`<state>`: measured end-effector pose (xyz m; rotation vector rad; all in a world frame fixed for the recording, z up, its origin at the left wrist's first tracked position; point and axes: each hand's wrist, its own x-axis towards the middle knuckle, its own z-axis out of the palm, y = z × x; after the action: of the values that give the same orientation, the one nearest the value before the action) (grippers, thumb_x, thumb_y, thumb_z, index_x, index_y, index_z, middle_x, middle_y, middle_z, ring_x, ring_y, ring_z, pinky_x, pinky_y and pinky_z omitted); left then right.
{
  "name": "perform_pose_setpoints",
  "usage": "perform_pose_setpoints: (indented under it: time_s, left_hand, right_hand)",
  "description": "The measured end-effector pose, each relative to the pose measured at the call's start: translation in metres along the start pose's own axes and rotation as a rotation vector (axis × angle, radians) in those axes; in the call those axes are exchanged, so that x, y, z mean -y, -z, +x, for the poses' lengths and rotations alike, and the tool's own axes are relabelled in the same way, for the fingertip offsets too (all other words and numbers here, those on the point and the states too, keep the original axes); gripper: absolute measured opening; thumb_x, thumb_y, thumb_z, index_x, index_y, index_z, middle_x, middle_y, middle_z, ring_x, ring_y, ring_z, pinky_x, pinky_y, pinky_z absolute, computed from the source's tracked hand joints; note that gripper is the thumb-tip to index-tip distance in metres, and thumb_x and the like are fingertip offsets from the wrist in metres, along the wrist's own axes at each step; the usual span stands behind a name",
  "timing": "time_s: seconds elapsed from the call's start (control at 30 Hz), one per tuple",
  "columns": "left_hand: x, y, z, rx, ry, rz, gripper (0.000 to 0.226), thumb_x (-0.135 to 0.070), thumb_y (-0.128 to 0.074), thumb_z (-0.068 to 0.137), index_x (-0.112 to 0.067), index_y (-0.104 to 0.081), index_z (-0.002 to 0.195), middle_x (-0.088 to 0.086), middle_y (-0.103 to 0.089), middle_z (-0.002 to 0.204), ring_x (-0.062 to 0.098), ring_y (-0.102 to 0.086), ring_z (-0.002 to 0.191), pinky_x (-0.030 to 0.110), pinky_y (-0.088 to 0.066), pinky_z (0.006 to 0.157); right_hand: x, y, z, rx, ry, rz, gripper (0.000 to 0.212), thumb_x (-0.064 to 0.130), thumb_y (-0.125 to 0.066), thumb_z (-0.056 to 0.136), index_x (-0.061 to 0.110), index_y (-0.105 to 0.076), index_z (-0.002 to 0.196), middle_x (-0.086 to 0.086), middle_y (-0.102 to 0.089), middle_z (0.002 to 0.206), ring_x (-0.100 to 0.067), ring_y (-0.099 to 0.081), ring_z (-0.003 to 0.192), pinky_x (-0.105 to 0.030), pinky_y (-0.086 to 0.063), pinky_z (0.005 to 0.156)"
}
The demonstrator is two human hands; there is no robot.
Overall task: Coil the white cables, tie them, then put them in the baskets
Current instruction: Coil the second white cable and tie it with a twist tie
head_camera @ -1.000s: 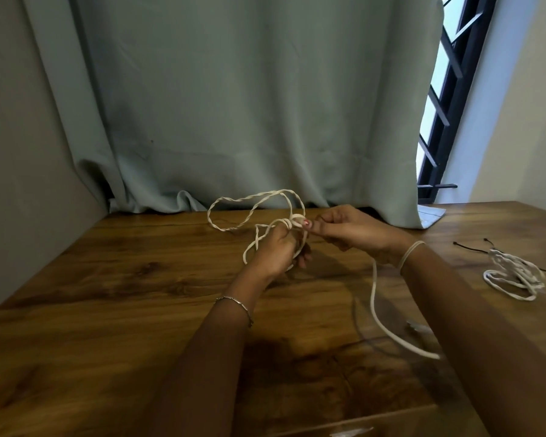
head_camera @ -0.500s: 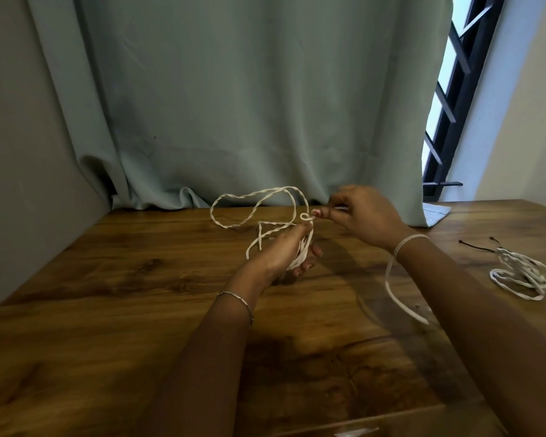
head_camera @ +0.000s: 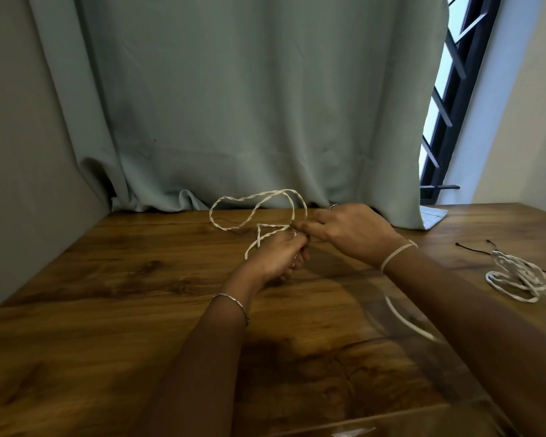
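Right now both hands meet above the middle of the wooden worktop (head_camera: 114, 304), near its back edge. Left hand (head_camera: 279, 257) has fingers curled, its grip clenched round a bunch of the white twisted cable (head_camera: 224, 229). Right hand (head_camera: 350, 231) sits just beside it and touches it at the fingertips, its grip pinching the same cable at the spot where the strands cross. From that spot one large loop of the cable stands up and out to the left, in front of the curtain (head_camera: 249, 105), and a smaller loop hangs by the left knuckles. A loose white strand (head_camera: 404, 320) lies blurred below the right forearm; cannot tell where it joins the rest.

A second white cable bundle (head_camera: 517, 275) lies coiled on the worktop at far right, well apart from the hands. Thin black wires (head_camera: 473, 249) lie touching its far side.

The left wrist wears a thin metal bracelet (head_camera: 230, 299). The right wrist has a thin white band (head_camera: 397, 253); cannot tell if it is part of the cable. A ring (head_camera: 333, 206) shows on one right finger.

The curtain is pale green and hangs to the worktop's back edge. A dark window grille (head_camera: 445, 121) shows past its right side.
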<state>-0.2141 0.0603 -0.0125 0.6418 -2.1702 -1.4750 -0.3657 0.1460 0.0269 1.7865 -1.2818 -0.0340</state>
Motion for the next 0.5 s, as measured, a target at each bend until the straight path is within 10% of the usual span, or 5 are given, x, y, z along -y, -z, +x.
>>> perform_pose_setpoints:
  time_s: [0.3,0.5]
  left_hand:
    - [-0.005,0.010,-0.005,0.074,0.067,-0.055,0.032,-0.035,-0.042,0.096,-0.012,-0.050,0.075,-0.002,-0.034,0.052,0.010,-0.024,0.042,0.024,-0.018,0.045]
    - [-0.009,0.019,-0.013,0.267,0.082,-0.240,0.039,-0.030,-0.036,0.098,-0.015,-0.048,0.065,-0.005,-0.025,0.046,0.007,-0.018,0.034,0.018,-0.020,0.036]
  right_hand:
    - [-0.016,0.003,0.023,0.450,-0.379,0.869,0.021,0.013,-0.055,0.095,0.008,-0.068,0.111,-0.010,-0.069,0.106,-0.025,-0.063,0.100,-0.040,-0.048,0.090]
    - [-0.024,0.004,0.011,0.695,-0.488,1.409,0.018,0.005,-0.046,0.098,0.012,-0.063,0.097,0.007,-0.072,0.077,0.000,-0.064,0.073,-0.018,-0.049,0.071]
